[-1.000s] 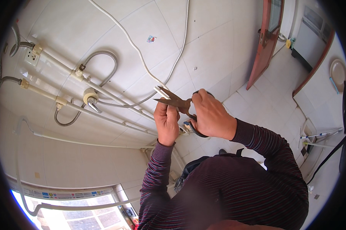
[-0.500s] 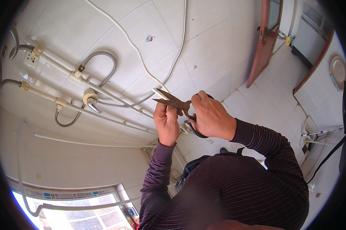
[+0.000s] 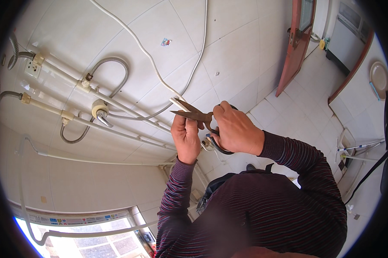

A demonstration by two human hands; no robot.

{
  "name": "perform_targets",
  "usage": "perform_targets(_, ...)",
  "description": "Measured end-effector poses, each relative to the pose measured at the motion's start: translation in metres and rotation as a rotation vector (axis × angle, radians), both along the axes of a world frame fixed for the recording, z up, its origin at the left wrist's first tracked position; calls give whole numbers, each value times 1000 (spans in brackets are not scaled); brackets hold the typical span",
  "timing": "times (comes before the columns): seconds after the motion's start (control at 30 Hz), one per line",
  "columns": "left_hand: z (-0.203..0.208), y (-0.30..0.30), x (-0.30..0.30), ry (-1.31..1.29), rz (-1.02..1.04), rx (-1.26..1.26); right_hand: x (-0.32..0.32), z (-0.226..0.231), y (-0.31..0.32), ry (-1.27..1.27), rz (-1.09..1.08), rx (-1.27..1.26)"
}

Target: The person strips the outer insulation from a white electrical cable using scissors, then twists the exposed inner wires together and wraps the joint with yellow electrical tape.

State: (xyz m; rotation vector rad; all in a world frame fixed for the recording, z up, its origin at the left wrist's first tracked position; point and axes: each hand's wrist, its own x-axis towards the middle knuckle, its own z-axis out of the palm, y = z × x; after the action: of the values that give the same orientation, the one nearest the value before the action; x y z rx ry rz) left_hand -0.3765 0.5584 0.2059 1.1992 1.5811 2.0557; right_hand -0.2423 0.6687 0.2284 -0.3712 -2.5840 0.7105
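My right hand (image 3: 238, 129) is closed around the dark handles of a pair of scissors (image 3: 199, 116) with brown, rusty-looking blades. The blades stand apart and point left. Between them shows the end of a white cable or thin tube (image 3: 175, 103). My left hand (image 3: 186, 139) is closed just below the blades, its fingers pinching this white piece; the fingertips are partly hidden behind the lower blade. Behind the blade tips, a long white cord (image 3: 149, 56) comes down the wall; whether it joins the held piece cannot be made out.
Pale pipes (image 3: 116, 108) run along the tiled wall, with a valve (image 3: 100, 109) and a metal hose (image 3: 126, 71). A wall socket (image 3: 33, 67) is at far left. A reddish door (image 3: 293, 53) stands at upper right, and a window (image 3: 91, 243) lies at lower left.
Both hands, the scissors and the white piece keep nearly the same pose. The wall behind has shifted very slightly left and up in the view.
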Motion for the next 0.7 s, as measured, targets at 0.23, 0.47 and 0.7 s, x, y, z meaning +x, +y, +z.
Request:
perform_targets(0.23,-4,-1,-5,10,21,25,0,0,-1,-29,-6,3)
perform_targets(0.47,-4,-3,-16,68,0,-18,-5,-12,4,23,21,-45)
perform_targets(0.7,10,-6,-8,-89,-31,-89,-1,-4,15,-10,84,-240)
